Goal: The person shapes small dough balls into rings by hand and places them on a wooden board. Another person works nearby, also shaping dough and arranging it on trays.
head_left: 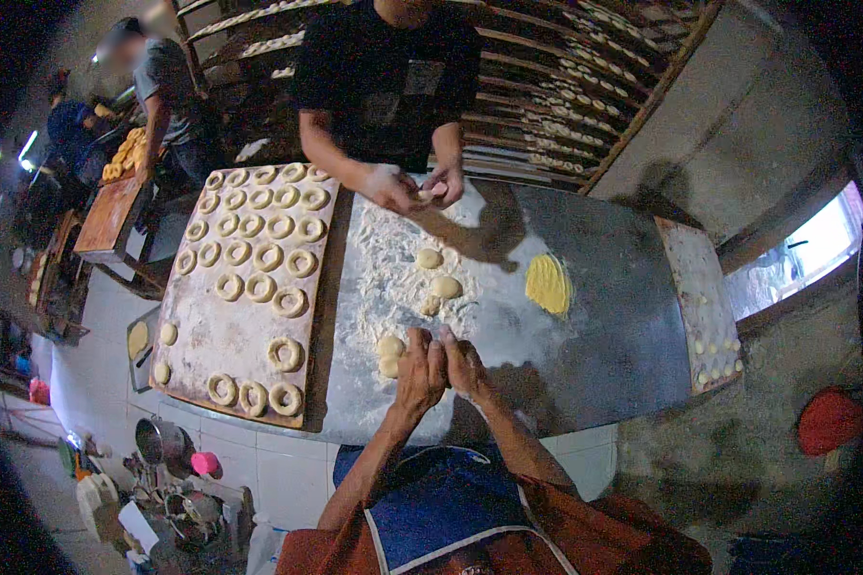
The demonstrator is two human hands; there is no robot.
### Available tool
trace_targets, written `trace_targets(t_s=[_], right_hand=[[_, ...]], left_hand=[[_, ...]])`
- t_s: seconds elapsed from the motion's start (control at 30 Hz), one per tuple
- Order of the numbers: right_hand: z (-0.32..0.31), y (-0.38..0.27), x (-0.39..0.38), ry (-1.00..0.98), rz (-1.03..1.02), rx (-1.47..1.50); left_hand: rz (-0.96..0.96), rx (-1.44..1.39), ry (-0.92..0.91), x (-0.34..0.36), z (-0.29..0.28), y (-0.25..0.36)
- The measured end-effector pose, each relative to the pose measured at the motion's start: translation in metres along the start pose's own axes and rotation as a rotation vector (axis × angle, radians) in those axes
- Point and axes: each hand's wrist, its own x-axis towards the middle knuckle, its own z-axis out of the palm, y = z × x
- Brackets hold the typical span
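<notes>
My left hand and my right hand meet low on the floured part of the metal worktable, fingers curled together over something I cannot make out. Pale dough pieces lie touching each other beside my left hand. Farther up the flour are two more dough balls and a smaller lump. A yellow smear sits to the right. On the left, a floured wooden board carries several dough rings and a few small balls.
A co-worker opposite pinches dough in both hands. Two other people stand at upper left by a wooden stand with golden rings. A rack of dough trays stands behind, another board at right, pots at lower left.
</notes>
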Motion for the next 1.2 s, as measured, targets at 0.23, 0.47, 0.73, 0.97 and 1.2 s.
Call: trace_targets(t_s=[0.23,0.47,0.73,0.97,1.2], right_hand=[[0.023,-0.043,0.017,0.139,0.195,0.354],[0.065,-0.031,0.024,0.137,0.336,0.61],[0.13,-0.091,0.031,0.032,0.124,0.34],[0.168,-0.126,0.042,-0.3,-0.007,0.223],[0.182,-0.249,0.058,-0.613,0.015,0.162]], left_hand=[[-0.204,-0.624,0.035,0.008,-0.026,0.025],[-0.34,-1.062,0.137,0.004,-0.067,0.003],[-0.162,-1.479,0.279,-0.004,-0.134,-0.053],[-0.064,-0.748,0.402,-0.007,-0.192,-0.046],[0.313,0.14,0.496,-0.026,-0.268,-0.043]])
